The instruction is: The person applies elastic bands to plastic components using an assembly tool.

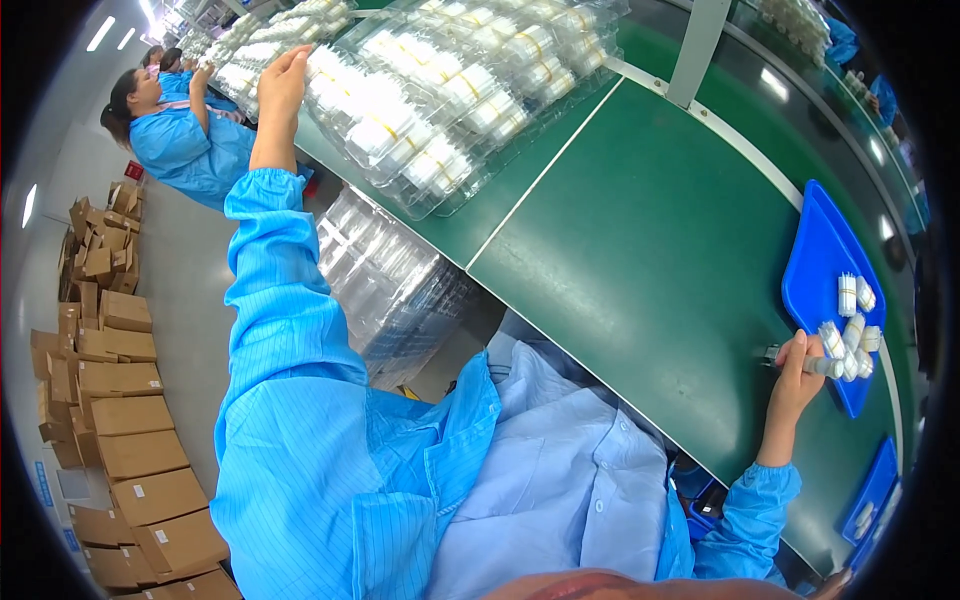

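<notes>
My left hand (282, 82) reaches far out to the left and rests its fingers on the edge of a clear plastic blister tray (440, 90) filled with white cylindrical parts banded in yellow. My right hand (797, 372) lies on the green work surface (640, 240) at the near edge of a blue tray (818, 262). Its fingers close around one small white cylinder (830, 366). Several more white cylinders (856, 318) lie loose in the blue tray. Both arms wear light blue sleeves.
More filled clear trays (270, 30) run along the line to the far left, where other people in blue coats sit. A stack of clear empty trays (395, 285) stands under the bench. Cardboard boxes (120, 420) pile on the floor at left. A second blue tray (872, 490) sits at lower right.
</notes>
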`<state>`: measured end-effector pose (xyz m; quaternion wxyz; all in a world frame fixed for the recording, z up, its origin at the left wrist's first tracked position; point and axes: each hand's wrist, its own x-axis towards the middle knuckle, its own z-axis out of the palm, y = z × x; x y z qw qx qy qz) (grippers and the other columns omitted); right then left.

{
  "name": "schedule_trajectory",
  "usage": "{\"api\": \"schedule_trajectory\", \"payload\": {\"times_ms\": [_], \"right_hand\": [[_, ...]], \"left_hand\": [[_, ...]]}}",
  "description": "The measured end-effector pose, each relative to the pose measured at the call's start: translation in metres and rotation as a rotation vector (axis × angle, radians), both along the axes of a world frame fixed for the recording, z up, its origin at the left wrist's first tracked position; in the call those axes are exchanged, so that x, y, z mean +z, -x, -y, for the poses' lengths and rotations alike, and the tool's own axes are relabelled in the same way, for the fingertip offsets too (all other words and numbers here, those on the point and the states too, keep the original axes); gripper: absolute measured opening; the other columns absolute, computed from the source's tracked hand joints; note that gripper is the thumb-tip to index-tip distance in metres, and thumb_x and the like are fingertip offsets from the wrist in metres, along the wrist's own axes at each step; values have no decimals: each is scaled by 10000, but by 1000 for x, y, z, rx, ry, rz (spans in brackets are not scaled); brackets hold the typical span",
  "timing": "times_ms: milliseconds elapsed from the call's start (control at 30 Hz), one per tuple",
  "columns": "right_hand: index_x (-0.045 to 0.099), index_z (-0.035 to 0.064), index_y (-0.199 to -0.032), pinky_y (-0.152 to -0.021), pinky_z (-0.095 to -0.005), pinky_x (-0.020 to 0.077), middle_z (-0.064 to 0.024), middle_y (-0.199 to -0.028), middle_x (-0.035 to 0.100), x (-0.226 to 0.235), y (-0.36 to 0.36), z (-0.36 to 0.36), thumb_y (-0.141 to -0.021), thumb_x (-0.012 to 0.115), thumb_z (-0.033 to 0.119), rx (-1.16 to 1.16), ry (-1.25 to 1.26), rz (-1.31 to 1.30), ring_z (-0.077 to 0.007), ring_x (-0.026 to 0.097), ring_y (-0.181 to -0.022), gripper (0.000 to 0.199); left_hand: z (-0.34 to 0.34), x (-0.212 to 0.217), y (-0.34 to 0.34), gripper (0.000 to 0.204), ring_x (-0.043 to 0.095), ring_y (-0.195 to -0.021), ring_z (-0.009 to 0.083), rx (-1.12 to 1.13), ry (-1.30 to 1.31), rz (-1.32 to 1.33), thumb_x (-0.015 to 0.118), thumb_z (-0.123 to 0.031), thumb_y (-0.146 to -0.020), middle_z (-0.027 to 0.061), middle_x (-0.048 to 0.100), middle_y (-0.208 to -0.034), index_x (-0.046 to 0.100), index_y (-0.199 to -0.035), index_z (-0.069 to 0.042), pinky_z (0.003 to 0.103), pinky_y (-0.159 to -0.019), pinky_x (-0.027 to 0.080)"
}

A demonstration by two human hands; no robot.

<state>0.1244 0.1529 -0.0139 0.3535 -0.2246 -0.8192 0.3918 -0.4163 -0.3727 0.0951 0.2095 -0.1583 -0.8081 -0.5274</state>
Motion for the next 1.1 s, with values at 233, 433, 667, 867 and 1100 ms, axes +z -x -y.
{"api": "schedule_trajectory", "payload": {"times_ms": [233,433,667,867,1100], "right_hand": [[460,87,-661,-517,-250,322,27,-610,451,4,-13,6,-977,588,148,-38,5,-7,-61,405,-576,347],[491,80,-656,-472,-403,391,-115,-564,487,14,9,8,-874,682,193,58,-348,42,-310,506,-502,311],[481,69,-641,-455,-426,385,-117,-551,486,20,-3,6,-801,701,89,162,-457,-110,-319,511,-488,272],[486,70,-645,-450,-428,381,-117,-555,495,22,-7,5,-769,722,72,181,-505,-105,-314,515,-487,267],[481,69,-642,-453,-426,378,-122,-559,493,22,-5,6,-773,719,68,172,-478,-76,-319,515,-493,271]], "left_hand": [[-112,47,-135,296,635,-958,136,157,71,-561,578,-248,-989,71,719,-1057,721,-1091,-9,278,-883,466],[-292,22,-321,129,642,-994,278,-722,62,-747,608,-39,-910,153,683,-1014,680,-1009,3,384,-886,499],[-523,-48,-382,316,596,-1144,311,-1105,364,-756,583,-2,-856,126,642,-1221,621,-1170,-20,389,-990,471],[-629,-94,-391,395,513,-1258,343,-1129,509,-1038,514,-31,-897,160,536,-1369,576,-1287,-50,400,-996,468],[-587,-76,-368,389,584,-1047,340,-1259,454,-542,652,-192,-831,201,583,-1135,639,-1209,-101,409,-892,497]]}}
